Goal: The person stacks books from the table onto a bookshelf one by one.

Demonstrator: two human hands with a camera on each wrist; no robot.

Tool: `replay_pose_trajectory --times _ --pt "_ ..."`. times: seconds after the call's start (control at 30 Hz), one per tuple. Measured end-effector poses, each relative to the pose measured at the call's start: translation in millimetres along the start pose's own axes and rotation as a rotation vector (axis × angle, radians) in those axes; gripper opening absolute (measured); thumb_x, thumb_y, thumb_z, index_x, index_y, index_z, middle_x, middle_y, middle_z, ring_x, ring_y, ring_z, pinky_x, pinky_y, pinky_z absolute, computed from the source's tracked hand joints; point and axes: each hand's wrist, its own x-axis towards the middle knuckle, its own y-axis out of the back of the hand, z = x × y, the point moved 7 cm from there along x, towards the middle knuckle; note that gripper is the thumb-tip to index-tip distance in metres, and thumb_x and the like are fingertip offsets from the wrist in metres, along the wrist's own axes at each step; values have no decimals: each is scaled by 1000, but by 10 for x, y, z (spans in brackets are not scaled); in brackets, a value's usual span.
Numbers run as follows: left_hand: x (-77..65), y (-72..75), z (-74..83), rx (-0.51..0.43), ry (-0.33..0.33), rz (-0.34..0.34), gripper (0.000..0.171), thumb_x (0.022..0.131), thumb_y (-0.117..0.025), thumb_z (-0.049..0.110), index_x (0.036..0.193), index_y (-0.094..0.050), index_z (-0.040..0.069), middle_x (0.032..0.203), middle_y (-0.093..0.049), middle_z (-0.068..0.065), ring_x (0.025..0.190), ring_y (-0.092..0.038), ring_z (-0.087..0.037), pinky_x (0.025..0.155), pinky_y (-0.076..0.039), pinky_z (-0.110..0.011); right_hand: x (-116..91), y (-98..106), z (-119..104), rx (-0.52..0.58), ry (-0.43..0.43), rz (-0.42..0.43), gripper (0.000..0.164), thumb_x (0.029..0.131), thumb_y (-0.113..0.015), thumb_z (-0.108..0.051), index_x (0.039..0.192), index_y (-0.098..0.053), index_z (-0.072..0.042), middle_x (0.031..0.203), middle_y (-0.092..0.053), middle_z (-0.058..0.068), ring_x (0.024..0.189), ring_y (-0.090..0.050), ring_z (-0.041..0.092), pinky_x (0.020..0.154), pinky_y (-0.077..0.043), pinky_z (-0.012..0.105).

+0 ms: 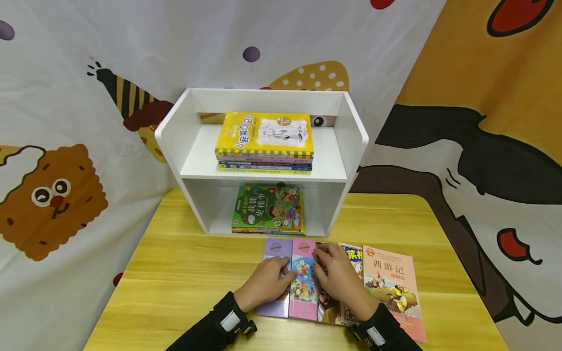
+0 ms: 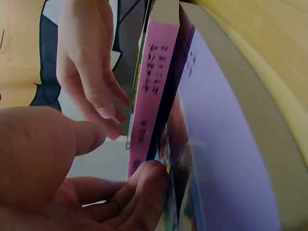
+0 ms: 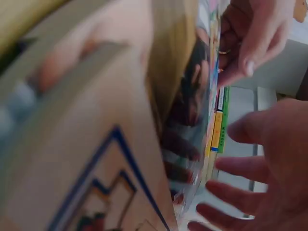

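A row of books lies side by side on the table. My left hand [image 1: 266, 283] lies over the purple book [image 1: 275, 308], its fingertips at the left edge of the pink book [image 1: 303, 308]. In the left wrist view, fingers [image 2: 153, 185] sit right at the lower end of the pink spine [image 2: 149, 96]. My right hand [image 1: 344, 280] reaches over a dark-covered book [image 1: 328, 312], fingertips close to the pink book's right edge. Spread, separated fingers [image 3: 236, 192] show in the right wrist view. Right of it lie a book with a blue title panel [image 1: 353, 254], partly hidden, and a salmon book [image 1: 391, 256].
A white two-tier shelf [image 1: 175, 136] stands behind the row. Its upper tier holds a stack topped by a yellow book [image 1: 265, 131]; its lower tier holds a stack topped by a green book [image 1: 268, 208]. A printed cloth [image 1: 131, 44] hangs behind.
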Motion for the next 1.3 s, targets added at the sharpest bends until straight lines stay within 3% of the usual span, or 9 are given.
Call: replay_pose_trajectory --times 0.1,0.2,0.37,0.53,0.63,0.77,0.97,1.1,1.3 --pt "37 -36 -9 -55 40 0 51 94 -53 43 123 -57 1 71 -58 6 56 -51 -7 51 -43 -26 -72 -102 30 -3 -23 -73 54 91 -60 -31 135 -49 -3 143 -41 19 129 -35 40 99 -37 57" --pt "62 -72 -40 -127 89 -26 52 92 -54 47 119 -59 3 61 -57 5 43 -50 -10 41 -41 -27 -140 -198 59 32 -65 -133 60 94 -56 -35 141 -39 -3 152 -27 18 137 -20 42 104 -30 60" --pt "90 -100 -69 -224 144 -67 51 89 -58 50 112 -61 4 60 -58 5 40 -51 -13 35 -40 -29 -209 -274 68 88 -80 -125 62 97 -52 -34 145 -30 -1 157 -13 15 140 -5 39 105 -27 61" --pt "109 -95 -66 -241 163 -67 32 88 -62 45 92 -62 13 64 -60 1 42 -53 -13 36 -42 -29 -218 -311 45 46 -41 -86 58 99 -48 -28 145 -28 0 156 -13 17 140 -5 39 106 -27 61" --pt "109 -89 -64 -225 177 -48 34 86 -65 43 96 -62 10 74 -61 0 51 -55 -11 44 -46 -29 -221 -309 33 25 -38 -80 56 99 -48 -26 145 -29 0 155 -16 19 140 -5 39 106 -26 61" --pt "106 -120 -63 -254 215 -40 49 82 -67 46 111 -55 8 87 -60 -1 65 -55 -11 55 -47 -31 -222 -284 26 15 -49 -84 55 99 -48 -25 145 -30 -1 155 -19 19 140 -7 39 106 -27 60" --pt "128 -242 -39 -377 247 -73 71 80 -70 46 129 -36 8 82 -63 2 62 -59 -13 53 -48 -34 -211 -233 43 56 -85 -80 57 98 -49 -27 146 -28 -4 156 -19 13 139 -14 40 105 -30 60" --pt "151 -223 12 -412 233 -37 68 83 -68 40 135 -35 11 83 -65 3 64 -60 -10 57 -50 -33 -204 -212 89 93 -121 -61 55 99 -47 -27 147 -29 -6 155 -22 11 139 -17 37 105 -29 59" --pt "136 -38 138 -457 201 11 58 87 -63 33 134 -35 17 89 -64 0 66 -61 -11 59 -51 -34 -218 -242 164 112 -151 -59 51 101 -43 -26 147 -30 -8 154 -25 12 139 -19 34 107 -29 57"
